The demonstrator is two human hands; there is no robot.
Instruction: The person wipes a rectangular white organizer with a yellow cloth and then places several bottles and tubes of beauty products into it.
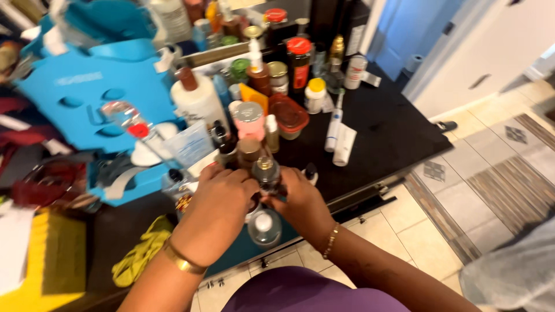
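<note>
My left hand (215, 202) and my right hand (302, 203) meet over the front edge of a black dresser top (393, 133). Between them they hold a small dark glass bottle (268, 175) with a gold collar, upright. Each wrist wears a gold bracelet. Just below the hands lies a clear round bottle with a white cap (265, 226). Behind the held bottle stand a brown-capped bottle (249, 150) and a pink jar with a silver lid (249, 119).
Many bottles and jars crowd the dresser's back, among them a white lotion bottle (198, 103) and a red-lidded tub (288, 115). White tubes (340, 134) lie to the right. A blue moulded tray (98, 92) sits left, a yellow cloth (141, 249) at front left. Tiled floor lies right.
</note>
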